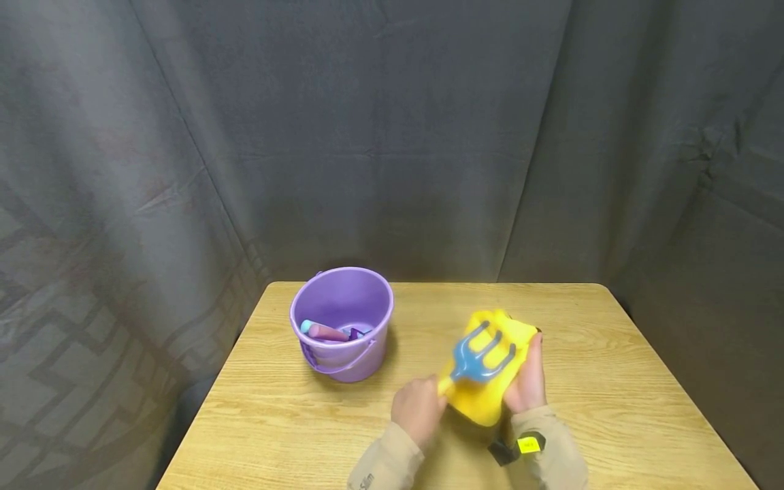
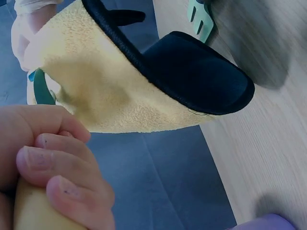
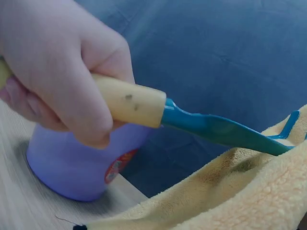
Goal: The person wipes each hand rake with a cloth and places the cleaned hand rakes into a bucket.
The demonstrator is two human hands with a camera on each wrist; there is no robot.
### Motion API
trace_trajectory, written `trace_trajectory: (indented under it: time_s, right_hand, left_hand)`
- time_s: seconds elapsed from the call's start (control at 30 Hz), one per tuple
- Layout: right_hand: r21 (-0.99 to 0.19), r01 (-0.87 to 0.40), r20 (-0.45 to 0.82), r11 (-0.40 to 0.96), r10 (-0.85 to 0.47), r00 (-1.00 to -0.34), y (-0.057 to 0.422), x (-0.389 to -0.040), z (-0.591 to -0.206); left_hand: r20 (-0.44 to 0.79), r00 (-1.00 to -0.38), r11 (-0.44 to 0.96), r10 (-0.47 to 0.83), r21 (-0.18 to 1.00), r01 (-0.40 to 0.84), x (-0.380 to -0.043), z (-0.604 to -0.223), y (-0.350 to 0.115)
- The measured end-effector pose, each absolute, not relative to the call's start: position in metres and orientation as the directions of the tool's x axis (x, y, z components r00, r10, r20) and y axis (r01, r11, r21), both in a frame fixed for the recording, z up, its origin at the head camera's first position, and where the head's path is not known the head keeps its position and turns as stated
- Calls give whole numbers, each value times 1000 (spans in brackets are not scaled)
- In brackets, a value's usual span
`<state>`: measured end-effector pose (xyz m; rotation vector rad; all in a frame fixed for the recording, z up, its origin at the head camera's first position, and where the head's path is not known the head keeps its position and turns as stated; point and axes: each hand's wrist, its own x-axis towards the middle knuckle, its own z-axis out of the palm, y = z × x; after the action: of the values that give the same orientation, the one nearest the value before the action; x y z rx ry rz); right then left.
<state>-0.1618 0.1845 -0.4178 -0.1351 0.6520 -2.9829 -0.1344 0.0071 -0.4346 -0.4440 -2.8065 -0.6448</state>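
The left hand (image 1: 419, 412) has its fingers curled closely round the yellow handle of a blue three-pronged hand fork (image 1: 473, 362). The fork's head lies against a fluffy yellow cloth with dark edging (image 1: 480, 407), which the right hand (image 1: 529, 380) supports from beneath and beside, though its finger curl cannot be told. Farther off, a purple plastic bucket (image 1: 361, 361) stands on the light wooden table (image 1: 612, 381).

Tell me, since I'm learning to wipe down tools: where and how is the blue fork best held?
I'd grip the fork by its yellow handle, coming from the person's near left, as the left hand does. That thick, straight end points there, away from the tines at the yellow cloth.
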Motion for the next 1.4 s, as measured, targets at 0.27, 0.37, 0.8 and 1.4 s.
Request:
trace_trajectory:
  time_s: [0.27, 0.37, 0.8, 1.4]
  right_hand:
    - [-619, 63, -99, -783, -2, -995, 186, -161, -412]
    - [-714, 88, -170, -694, 50, -984, 185, -161, -409]
    - [-760, 21, -107, -649, 94, -990, 186, -161, -405]
    - [-309, 124, 110, -943, -165, -980, 184, -161, -427]
  left_hand:
    - [286, -928, 862, 236, 380, 337, -133, -432, 7]
    - [290, -927, 863, 240, 374, 340, -133, -432, 6]
    - [261, -933, 874, 248, 354, 332, -136, -429, 1]
    - [319, -911, 821, 263, 421, 385, -146, -415, -1]
